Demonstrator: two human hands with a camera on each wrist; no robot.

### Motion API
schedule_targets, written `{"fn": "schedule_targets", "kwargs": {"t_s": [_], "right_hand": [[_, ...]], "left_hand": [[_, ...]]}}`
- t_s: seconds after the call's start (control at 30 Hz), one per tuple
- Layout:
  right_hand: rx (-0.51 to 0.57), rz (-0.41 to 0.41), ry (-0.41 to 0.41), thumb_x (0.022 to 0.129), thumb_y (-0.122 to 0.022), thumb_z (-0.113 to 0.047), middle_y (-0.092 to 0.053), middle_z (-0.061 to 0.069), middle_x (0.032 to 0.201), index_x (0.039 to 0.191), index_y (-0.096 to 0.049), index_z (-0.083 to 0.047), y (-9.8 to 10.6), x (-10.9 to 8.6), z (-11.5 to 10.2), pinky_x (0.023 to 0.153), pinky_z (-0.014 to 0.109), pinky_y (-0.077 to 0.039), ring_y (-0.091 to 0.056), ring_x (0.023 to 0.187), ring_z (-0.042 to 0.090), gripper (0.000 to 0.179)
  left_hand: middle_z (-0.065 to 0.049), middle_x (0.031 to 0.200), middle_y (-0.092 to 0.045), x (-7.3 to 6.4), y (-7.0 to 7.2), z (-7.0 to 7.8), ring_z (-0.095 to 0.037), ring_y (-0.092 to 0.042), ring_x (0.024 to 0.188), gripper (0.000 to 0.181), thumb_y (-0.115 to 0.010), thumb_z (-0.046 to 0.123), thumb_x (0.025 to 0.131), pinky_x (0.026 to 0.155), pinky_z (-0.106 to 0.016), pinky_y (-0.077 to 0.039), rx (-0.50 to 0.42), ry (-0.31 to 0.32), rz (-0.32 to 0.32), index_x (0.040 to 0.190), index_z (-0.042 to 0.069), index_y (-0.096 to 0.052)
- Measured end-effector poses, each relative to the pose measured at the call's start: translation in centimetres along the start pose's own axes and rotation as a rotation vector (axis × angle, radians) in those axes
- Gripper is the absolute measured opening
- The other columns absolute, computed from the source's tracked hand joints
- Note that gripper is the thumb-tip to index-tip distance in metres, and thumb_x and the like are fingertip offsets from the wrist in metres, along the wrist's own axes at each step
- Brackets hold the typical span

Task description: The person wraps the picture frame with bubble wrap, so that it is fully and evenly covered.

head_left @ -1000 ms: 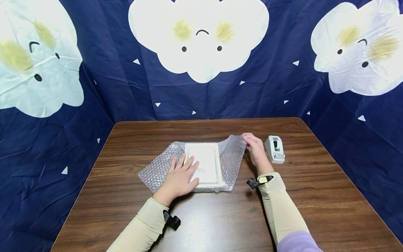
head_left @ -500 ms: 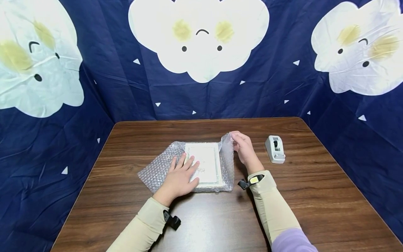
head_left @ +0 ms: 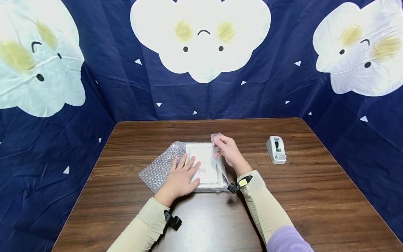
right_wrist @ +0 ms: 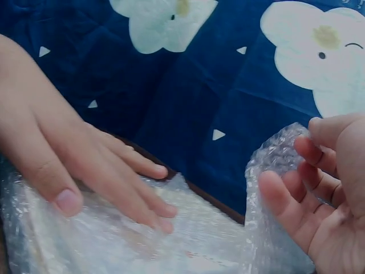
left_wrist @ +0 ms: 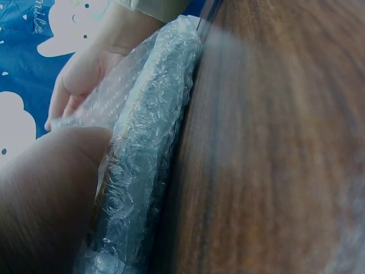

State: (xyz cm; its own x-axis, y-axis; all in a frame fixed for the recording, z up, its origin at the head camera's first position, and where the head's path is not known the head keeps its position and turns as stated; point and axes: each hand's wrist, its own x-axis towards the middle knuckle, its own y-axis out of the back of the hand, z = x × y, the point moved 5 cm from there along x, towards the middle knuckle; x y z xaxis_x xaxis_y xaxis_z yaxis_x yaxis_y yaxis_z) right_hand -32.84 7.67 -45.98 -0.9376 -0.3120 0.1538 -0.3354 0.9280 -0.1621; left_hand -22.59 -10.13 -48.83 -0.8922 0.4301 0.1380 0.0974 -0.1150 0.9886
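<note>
A flat white picture frame [head_left: 205, 158] lies on a sheet of bubble wrap [head_left: 162, 167] in the head view. My left hand [head_left: 179, 177] rests on the frame's left part, fingers straight and spread. At the frame's right side, my right hand [head_left: 229, 153] pinches the raised edge of the wrap and holds that flap over the frame. The right wrist view shows the flap [right_wrist: 278, 149] standing up at the thumb and fingers. Seen from the left wrist, crinkled wrap [left_wrist: 142, 148] covers the frame's near side, and my left hand hides part of it.
A white tape dispenser [head_left: 276, 150] stands on the brown wooden table [head_left: 315, 189], to the right of my right hand. Dark blue cloth [head_left: 176, 101] with white clouds hangs behind the table and at both sides.
My right hand has moved left, carrying the right flap of bubble wrap from beside the frame to over its right edge. My left hand has stayed in place on the frame.
</note>
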Motion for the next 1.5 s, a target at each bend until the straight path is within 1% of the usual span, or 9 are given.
{"fn": "schedule_targets", "kwargs": {"t_s": [0.13,0.3,0.53,0.7,0.9,1.1,1.27,1.4,1.5], "right_hand": [[-0.047,-0.049,-0.042,0.092,-0.056,-0.020,-0.050,0.013,0.084,0.098,-0.053,0.015,-1.0,0.2,1.0,0.055,0.036,-0.054,-0.051,0.077,0.019,0.035],[-0.087,-0.081,-0.096,0.093,-0.054,-0.016,-0.050,0.012,0.084,0.095,-0.054,0.013,-2.1,0.5,2.1,0.064,0.042,-0.055,-0.051,0.080,0.018,0.029],[-0.162,-0.083,-0.161,0.093,-0.053,-0.010,-0.050,0.010,0.086,0.093,-0.056,0.010,-2.9,0.6,3.2,0.067,0.040,-0.054,-0.053,0.079,0.019,0.020],[-0.271,-0.090,-0.200,0.093,-0.053,-0.011,-0.050,0.012,0.084,0.092,-0.057,0.005,-3.3,0.6,3.7,0.066,0.037,-0.055,-0.059,0.074,0.025,0.016],[-0.385,-0.087,-0.204,0.093,-0.052,-0.013,-0.053,0.013,0.081,0.093,-0.059,0.006,-3.5,0.6,4.0,0.062,0.034,-0.055,-0.061,0.063,0.020,0.020],[-0.459,-0.071,-0.226,0.096,-0.047,-0.014,-0.055,0.012,0.082,0.096,-0.065,0.000,-3.4,0.7,4.2,0.060,0.031,-0.055,-0.063,0.061,0.019,0.023],[-0.499,-0.099,-0.211,0.094,-0.042,-0.004,-0.054,0.015,0.084,0.099,-0.066,0.001,-3.6,0.7,4.2,0.060,0.030,-0.054,-0.062,0.060,0.019,0.024],[-0.516,-0.134,-0.206,0.090,-0.039,0.005,-0.054,0.016,0.090,0.101,-0.065,0.001,-3.6,0.6,4.0,0.061,0.030,-0.054,-0.062,0.063,0.020,0.029],[-0.528,-0.155,-0.204,0.086,-0.036,0.010,-0.053,0.016,0.093,0.103,-0.065,0.002,-3.7,0.6,3.9,0.062,0.029,-0.054,-0.061,0.067,0.020,0.035]], "left_hand": [[-0.001,0.148,-0.027,0.1,-0.2,-0.1,-0.028,-0.007,0.138,0.059,-0.036,0.053,0.089,0.107,-0.054,-0.004,0.014,0.001,-0.002,0.142,0.026,-0.036],[0.000,0.149,-0.026,0.2,-0.3,-0.1,-0.028,-0.006,0.139,0.059,-0.034,0.054,0.089,0.107,-0.054,-0.004,0.027,0.005,-0.012,0.142,0.027,-0.036],[-0.001,0.148,-0.027,0.2,-0.3,0.0,-0.028,-0.006,0.138,0.059,-0.035,0.053,0.089,0.107,-0.054,-0.005,0.033,0.004,-0.009,0.142,0.026,-0.037],[-0.002,0.148,-0.027,0.2,-0.2,0.0,-0.029,-0.007,0.138,0.059,-0.036,0.053,0.089,0.107,-0.054,-0.005,0.033,0.000,0.007,0.142,0.025,-0.037],[-0.002,0.148,-0.028,0.1,-0.1,0.1,-0.029,-0.008,0.138,0.062,-0.035,0.054,0.089,0.107,-0.054,-0.006,0.031,-0.007,0.009,0.142,0.022,-0.037],[-0.006,0.147,-0.030,0.0,-0.1,0.1,-0.031,-0.011,0.138,0.064,-0.035,0.053,0.088,0.107,-0.053,-0.007,0.045,-0.003,0.033,0.138,0.014,-0.041],[-0.012,0.149,-0.023,-0.1,-0.2,0.0,-0.031,-0.009,0.138,0.069,-0.035,0.054,0.088,0.108,-0.052,-0.006,0.057,0.010,0.037,0.139,0.008,-0.036],[-0.010,0.152,-0.014,-0.1,-0.3,0.0,-0.030,-0.004,0.138,0.073,-0.035,0.055,0.088,0.107,-0.053,-0.006,0.049,0.004,0.038,0.146,0.011,-0.024],[-0.004,0.152,-0.013,0.0,-0.3,0.1,-0.029,-0.003,0.139,0.070,-0.034,0.055,0.089,0.107,-0.055,-0.007,0.066,-0.009,0.039,0.146,0.015,-0.025]]}}
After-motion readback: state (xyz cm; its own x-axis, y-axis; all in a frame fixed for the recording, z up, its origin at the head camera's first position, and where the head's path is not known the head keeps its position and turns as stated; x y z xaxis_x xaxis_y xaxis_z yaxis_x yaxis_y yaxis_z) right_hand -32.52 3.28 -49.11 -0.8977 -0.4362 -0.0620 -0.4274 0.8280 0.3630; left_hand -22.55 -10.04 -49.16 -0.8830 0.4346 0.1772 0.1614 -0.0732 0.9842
